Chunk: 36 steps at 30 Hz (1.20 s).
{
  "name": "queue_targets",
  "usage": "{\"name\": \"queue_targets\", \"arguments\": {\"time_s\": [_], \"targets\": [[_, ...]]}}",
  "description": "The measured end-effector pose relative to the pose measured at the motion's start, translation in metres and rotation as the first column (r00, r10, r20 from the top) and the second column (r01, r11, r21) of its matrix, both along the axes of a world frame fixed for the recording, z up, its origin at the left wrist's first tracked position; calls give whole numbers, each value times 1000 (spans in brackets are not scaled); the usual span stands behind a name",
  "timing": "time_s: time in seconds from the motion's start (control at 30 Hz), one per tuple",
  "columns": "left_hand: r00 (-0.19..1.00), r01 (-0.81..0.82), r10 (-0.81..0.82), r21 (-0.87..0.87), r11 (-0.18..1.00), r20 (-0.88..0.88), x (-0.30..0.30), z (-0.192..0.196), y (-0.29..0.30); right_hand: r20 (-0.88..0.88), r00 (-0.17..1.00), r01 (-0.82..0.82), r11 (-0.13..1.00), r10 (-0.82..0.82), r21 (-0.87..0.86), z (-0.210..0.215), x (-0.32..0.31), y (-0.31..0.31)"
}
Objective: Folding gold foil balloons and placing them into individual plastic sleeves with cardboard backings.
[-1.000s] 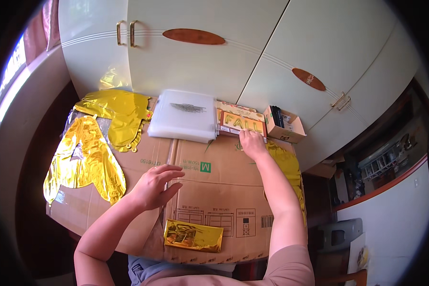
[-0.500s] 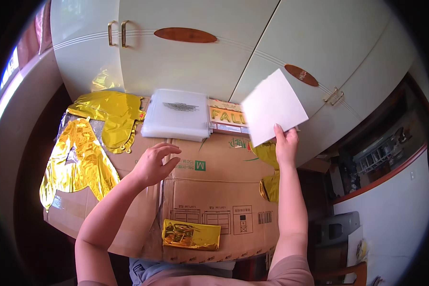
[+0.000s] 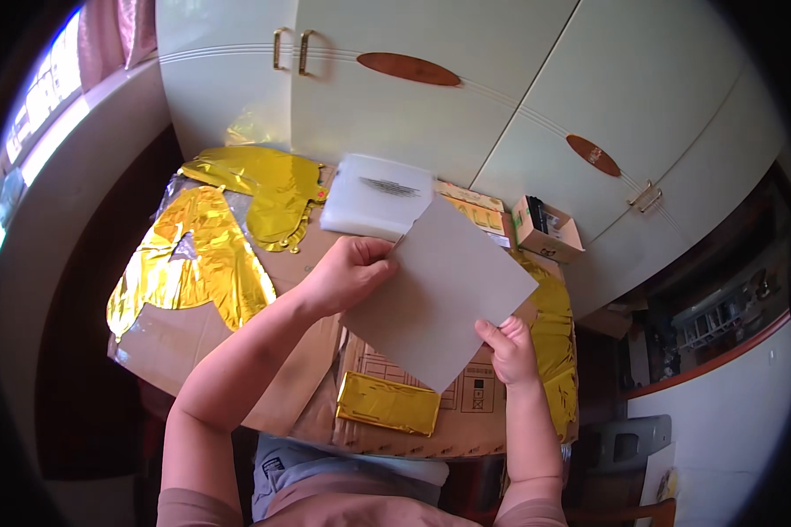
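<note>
A pale square sheet of card (image 3: 448, 294) is held tilted above the cardboard, its face in shade. My left hand (image 3: 353, 274) pinches its upper left edge between thumb and fingers. On the lower right edge, my right hand (image 3: 510, 351) grips it with the thumb on top. Below the sheet, near the front edge, lies a folded gold foil packet (image 3: 388, 404). Part of the cardboard and the things behind it are hidden by the sheet.
Flat gold foil balloons, one A-shaped (image 3: 160, 272) and another curved (image 3: 277, 195), lie at left; more gold foil (image 3: 554, 338) lies right. Behind stand a stack of clear plastic bags (image 3: 369, 212), a printed box (image 3: 473, 204) and an open carton (image 3: 564, 249). Cardboard (image 3: 299, 378) covers the table before cabinets.
The sheet has come down from the upper right to the middle. My left hand, earlier empty, now grips it too. The view has shifted, bringing the open carton into sight.
</note>
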<state>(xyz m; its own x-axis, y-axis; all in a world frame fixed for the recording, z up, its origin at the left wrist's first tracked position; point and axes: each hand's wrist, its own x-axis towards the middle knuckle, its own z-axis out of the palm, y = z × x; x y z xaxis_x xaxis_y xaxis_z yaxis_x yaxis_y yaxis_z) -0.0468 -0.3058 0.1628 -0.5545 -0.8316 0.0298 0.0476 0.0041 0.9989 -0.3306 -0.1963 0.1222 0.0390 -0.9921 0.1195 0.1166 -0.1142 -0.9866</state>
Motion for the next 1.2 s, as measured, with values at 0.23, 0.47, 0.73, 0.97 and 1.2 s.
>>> {"name": "queue_targets", "arguments": {"time_s": [0.23, 0.47, 0.73, 0.97, 1.2], "targets": [[896, -194, 258, -206, 959, 362, 66, 7, 78, -15, 990, -141, 987, 142, 81, 17, 67, 48], [948, -277, 314, 352, 894, -52, 166, -35, 186, 71, 959, -283, 929, 274, 239, -9, 152, 101], [782, -623, 605, 229, 748, 150, 247, -70, 253, 6, 882, -445, 830, 471, 336, -41, 211, 111], [553, -830, 815, 34, 556, 172, 285, -103, 254, -24, 874, -453, 830, 486, 326, -49, 276, 108], [650, -759, 747, 65, 648, 138, 320, -121, 258, -26, 854, -480, 806, 520, 346, -61, 316, 101]]}}
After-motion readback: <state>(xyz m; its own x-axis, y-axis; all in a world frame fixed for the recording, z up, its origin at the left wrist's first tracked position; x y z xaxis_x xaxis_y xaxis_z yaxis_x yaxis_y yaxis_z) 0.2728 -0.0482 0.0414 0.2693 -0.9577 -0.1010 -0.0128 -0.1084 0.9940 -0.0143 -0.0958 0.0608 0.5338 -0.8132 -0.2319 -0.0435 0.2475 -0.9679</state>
